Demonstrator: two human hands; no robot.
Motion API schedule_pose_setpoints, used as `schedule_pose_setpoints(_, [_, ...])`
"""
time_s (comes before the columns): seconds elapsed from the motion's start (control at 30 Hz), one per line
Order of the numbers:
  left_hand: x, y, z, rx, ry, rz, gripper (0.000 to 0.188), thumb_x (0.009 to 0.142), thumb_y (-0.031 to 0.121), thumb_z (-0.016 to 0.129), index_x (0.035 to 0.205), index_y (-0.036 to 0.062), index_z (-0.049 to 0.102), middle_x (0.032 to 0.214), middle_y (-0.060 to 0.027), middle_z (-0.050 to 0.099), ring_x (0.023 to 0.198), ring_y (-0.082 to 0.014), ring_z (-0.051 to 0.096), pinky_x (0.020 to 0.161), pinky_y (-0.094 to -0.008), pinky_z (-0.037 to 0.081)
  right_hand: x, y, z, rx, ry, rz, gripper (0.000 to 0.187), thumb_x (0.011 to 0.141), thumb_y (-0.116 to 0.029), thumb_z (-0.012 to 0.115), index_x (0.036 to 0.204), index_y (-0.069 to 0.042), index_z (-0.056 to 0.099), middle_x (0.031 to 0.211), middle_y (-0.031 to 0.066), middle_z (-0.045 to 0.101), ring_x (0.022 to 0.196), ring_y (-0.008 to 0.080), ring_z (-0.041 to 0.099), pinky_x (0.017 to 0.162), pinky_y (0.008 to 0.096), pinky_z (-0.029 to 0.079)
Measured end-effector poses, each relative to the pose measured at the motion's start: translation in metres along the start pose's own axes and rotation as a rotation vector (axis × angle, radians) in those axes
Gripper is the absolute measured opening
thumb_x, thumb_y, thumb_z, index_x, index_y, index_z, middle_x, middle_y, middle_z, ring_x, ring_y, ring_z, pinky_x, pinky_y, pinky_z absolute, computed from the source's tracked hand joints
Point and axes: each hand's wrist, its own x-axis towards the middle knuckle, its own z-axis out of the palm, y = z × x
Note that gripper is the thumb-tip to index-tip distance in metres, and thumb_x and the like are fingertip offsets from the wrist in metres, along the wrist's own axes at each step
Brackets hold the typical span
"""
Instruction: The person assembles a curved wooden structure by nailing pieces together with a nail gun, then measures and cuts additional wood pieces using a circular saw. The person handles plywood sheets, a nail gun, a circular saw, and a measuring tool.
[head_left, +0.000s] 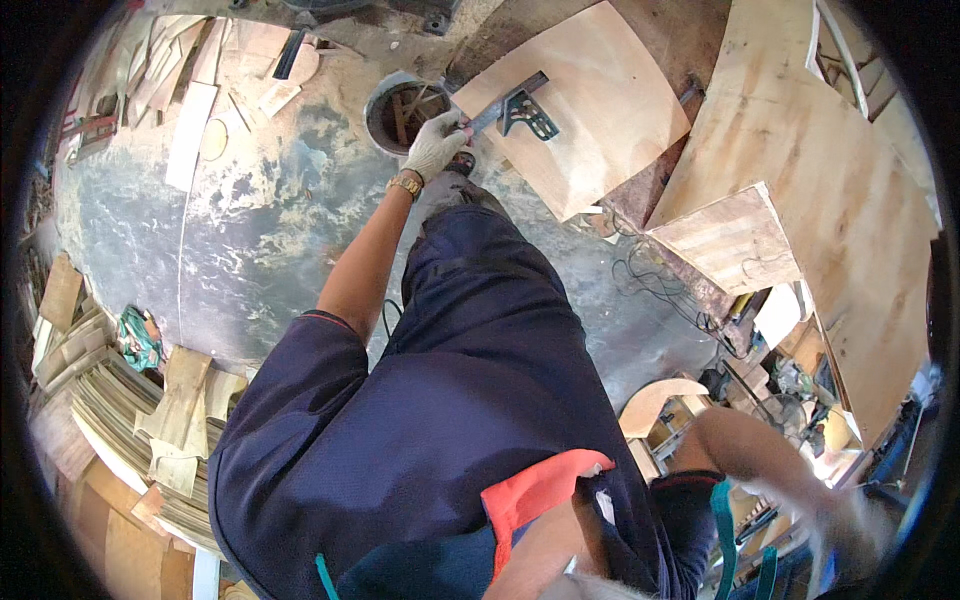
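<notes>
In a pale work glove, my left hand [436, 145] is closed at the end of a steel rule. The rule belongs to a combination square [530, 115] with a dark, cut-out head. That square lies over the left part of a thin plywood panel [610, 100], its rule slanting across the panel toward my fingers. A gold-coloured watch is on my left wrist. Off to the lower right my right arm reaches out sideways, and my right hand [850, 520] is a pale blur near the cluttered bench, its fingers smeared by motion.
A round bucket [407, 112] with wood pieces inside stands just beyond my left hand. Large plywood sheets [800, 150] lean at the right. Black cables [665, 285] trail over the floor. Stacked curved wood strips [120, 420] lie at lower left, with offcuts [165, 60] at far left.
</notes>
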Motion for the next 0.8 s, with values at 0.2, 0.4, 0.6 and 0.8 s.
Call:
schedule_pose_setpoints(0.2, [0.007, -0.017, 0.013, 0.307, 0.240, 0.251, 0.034, 0.087, 0.027, 0.069, 0.110, 0.0041, 0.059, 0.096, -0.0196, 0.071, 0.092, -0.0386, 0.071, 0.079, -0.0453, 0.052, -0.116, 0.039, 0.169, 0.609, -0.355, 0.812, 0.026, 0.100, -0.024, 0.057, 0.100, 0.000, 0.066, 0.075, 0.0046, 0.063, 0.058, 0.0169, 0.056, 0.056, 0.0298, 0.047])
schedule_pose_setpoints(0.4, [-0.004, -0.011, 0.010, 0.318, 0.150, 0.284, 0.025, 0.089, 0.017, 0.063, 0.112, 0.0076, 0.060, 0.099, -0.0182, 0.070, 0.095, -0.0398, 0.069, 0.077, -0.0447, 0.052, -0.225, 0.018, 0.328, 1.141, -0.888, 1.589, 0.029, 0.107, -0.026, 0.046, 0.100, -0.003, 0.062, 0.062, -0.0018, 0.049, 0.044, 0.0099, 0.043, 0.042, 0.0294, 0.039])
schedule_pose_setpoints(0.6, [-0.005, -0.014, 0.013, 0.360, 0.251, 0.292, 0.038, 0.093, 0.021, 0.061, 0.128, 0.0107, 0.055, 0.102, -0.0199, 0.070, 0.100, -0.0414, 0.068, 0.080, -0.0468, 0.051, -0.225, 0.047, 0.355, 1.723, -0.851, 2.095, 0.033, 0.110, -0.036, 0.040, 0.114, -0.006, 0.053, 0.060, -0.0043, 0.041, 0.038, 0.0072, 0.035, 0.037, 0.0250, 0.034])
schedule_pose_setpoints(0.8, [-0.019, -0.004, 0.016, 0.385, 0.216, 0.314, 0.035, 0.087, 0.012, 0.056, 0.122, 0.0112, 0.052, 0.108, -0.0198, 0.064, 0.094, -0.0424, 0.067, 0.079, -0.0511, 0.051, -0.215, 0.057, 0.355, 1.815, -0.838, 2.059, 0.033, 0.111, -0.034, 0.037, 0.114, -0.006, 0.052, 0.060, -0.0054, 0.041, 0.037, 0.0060, 0.034, 0.035, 0.0218, 0.032])
